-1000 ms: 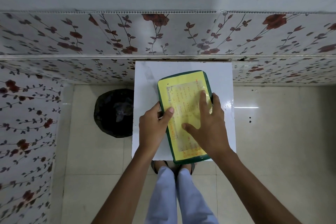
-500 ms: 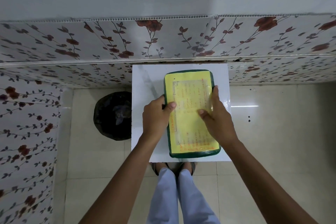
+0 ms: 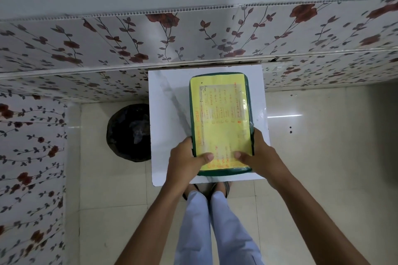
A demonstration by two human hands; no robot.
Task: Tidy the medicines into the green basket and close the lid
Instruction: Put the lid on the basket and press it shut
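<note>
The green basket (image 3: 250, 114) stands on a small white table (image 3: 170, 114), with its lid (image 3: 221, 122) down on top. The lid carries a yellow sheet with handwritten lines under clear film. My left hand (image 3: 184, 162) grips the basket's near left corner, thumb lying on the lid. At the near right corner my right hand (image 3: 260, 157) holds it the same way, thumb on the lid. No medicines show; the inside of the basket is hidden.
A black bin (image 3: 129, 132) sits on the tiled floor just left of the table. Floral wall panels (image 3: 193, 36) run behind the table and along the left side. My legs and sandalled feet (image 3: 206, 188) are below the table's front edge.
Both hands slid from the middle of the lid down to its near corners. The basket turned from a slant to lie straight on the table.
</note>
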